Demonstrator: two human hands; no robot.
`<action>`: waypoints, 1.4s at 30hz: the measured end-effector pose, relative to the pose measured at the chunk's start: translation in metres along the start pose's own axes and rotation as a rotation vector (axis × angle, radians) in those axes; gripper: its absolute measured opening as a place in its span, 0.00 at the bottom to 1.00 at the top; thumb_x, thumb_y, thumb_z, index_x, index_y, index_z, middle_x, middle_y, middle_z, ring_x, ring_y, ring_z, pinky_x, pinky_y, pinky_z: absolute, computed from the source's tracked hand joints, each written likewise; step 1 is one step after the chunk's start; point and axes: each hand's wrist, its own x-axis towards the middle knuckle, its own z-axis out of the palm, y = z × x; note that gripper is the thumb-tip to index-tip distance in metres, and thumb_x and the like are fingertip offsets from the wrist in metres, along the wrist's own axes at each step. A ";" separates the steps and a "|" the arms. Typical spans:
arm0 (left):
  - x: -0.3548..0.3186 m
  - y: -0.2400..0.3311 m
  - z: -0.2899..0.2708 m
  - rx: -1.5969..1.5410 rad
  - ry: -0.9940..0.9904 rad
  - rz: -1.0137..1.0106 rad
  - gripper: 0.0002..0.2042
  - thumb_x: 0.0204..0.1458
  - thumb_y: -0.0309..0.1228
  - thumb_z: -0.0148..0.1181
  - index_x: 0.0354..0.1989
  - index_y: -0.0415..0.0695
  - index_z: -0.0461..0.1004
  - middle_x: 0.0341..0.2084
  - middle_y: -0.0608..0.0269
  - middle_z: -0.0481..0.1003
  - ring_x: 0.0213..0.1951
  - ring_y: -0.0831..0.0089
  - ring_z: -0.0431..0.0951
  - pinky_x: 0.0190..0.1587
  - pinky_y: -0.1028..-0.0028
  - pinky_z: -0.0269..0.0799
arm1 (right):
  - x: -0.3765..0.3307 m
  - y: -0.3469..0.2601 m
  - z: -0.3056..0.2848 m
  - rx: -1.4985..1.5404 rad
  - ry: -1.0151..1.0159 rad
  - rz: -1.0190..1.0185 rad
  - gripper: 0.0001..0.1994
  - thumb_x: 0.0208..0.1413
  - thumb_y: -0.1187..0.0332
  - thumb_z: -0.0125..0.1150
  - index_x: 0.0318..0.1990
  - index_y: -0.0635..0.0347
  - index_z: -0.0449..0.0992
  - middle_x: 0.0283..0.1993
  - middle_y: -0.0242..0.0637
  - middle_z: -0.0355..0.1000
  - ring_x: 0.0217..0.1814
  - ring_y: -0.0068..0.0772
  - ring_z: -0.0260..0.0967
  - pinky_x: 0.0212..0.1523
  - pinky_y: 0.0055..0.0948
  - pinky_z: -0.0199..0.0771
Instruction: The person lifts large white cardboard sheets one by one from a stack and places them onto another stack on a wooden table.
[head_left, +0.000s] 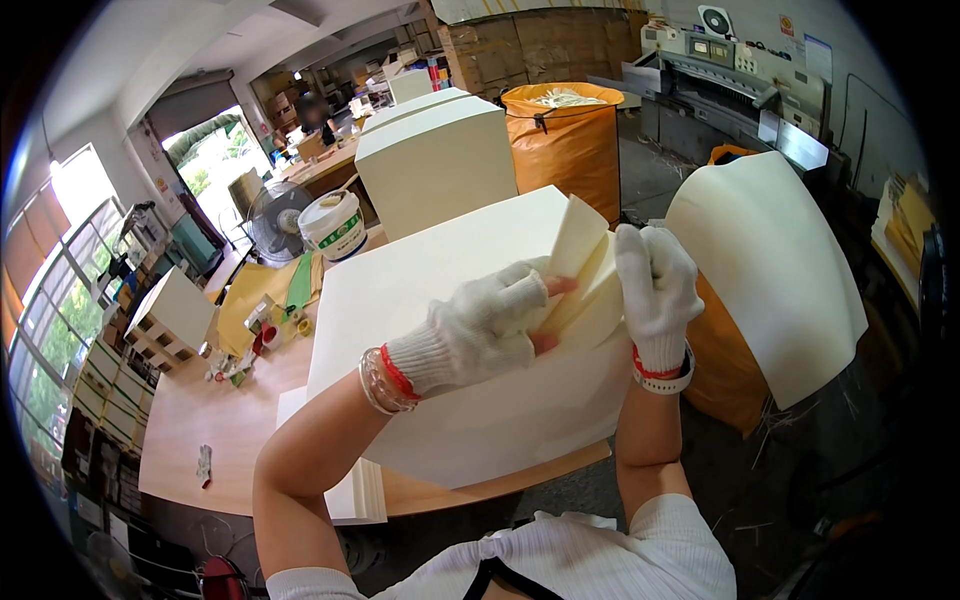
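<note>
Large white paper sheets (440, 255) lie in a stack on the wooden table before me. Their right-hand corner is bent up into a curl of layered edges (590, 265). My left hand (480, 320), in a white knit glove with bare fingertips, has its thumb and a finger around the curled sheets; the fingertips are slightly blurred. At the right edge of the curl, my right hand (660, 285), also gloved, is closed on the sheets, its fingertips partly hidden. Another broad white sheet (770, 270) arches to the right of that hand, over an orange bag (725, 365).
Behind the sheets stand a tall white paper stack (435, 165), an orange bag of paper strips (565, 150) and a white bucket (333, 225). Tape rolls and small items (265, 335) lie on the table's left (180, 430). A large machine (740, 85) stands far right; another person (318, 125) is far back.
</note>
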 end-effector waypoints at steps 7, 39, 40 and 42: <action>0.000 0.000 0.003 0.096 0.065 0.089 0.29 0.48 0.21 0.66 0.61 0.44 0.68 0.44 0.53 0.76 0.42 0.63 0.77 0.47 0.70 0.71 | 0.000 0.007 -0.002 -0.108 -0.015 -0.178 0.06 0.55 0.78 0.61 0.28 0.68 0.72 0.18 0.36 0.53 0.19 0.34 0.52 0.22 0.33 0.55; 0.004 -0.005 0.008 0.040 0.092 0.112 0.19 0.45 0.21 0.67 0.49 0.45 0.77 0.44 0.55 0.74 0.46 0.58 0.77 0.48 0.70 0.72 | -0.002 0.002 0.000 -0.036 0.054 -0.126 0.08 0.58 0.78 0.58 0.27 0.68 0.69 0.18 0.37 0.56 0.19 0.32 0.54 0.22 0.33 0.56; 0.005 -0.005 0.008 0.000 0.082 0.108 0.20 0.45 0.20 0.66 0.49 0.45 0.77 0.45 0.54 0.74 0.46 0.58 0.77 0.48 0.70 0.72 | -0.004 0.006 0.006 0.002 0.128 -0.184 0.06 0.58 0.79 0.58 0.29 0.69 0.71 0.19 0.36 0.57 0.19 0.32 0.54 0.22 0.32 0.57; 0.007 -0.003 0.008 -0.080 0.061 0.101 0.20 0.45 0.19 0.64 0.50 0.45 0.77 0.47 0.52 0.74 0.47 0.57 0.77 0.47 0.71 0.73 | -0.004 0.006 0.005 0.005 0.119 -0.165 0.02 0.57 0.80 0.58 0.33 0.70 0.72 0.20 0.36 0.58 0.19 0.32 0.56 0.22 0.32 0.58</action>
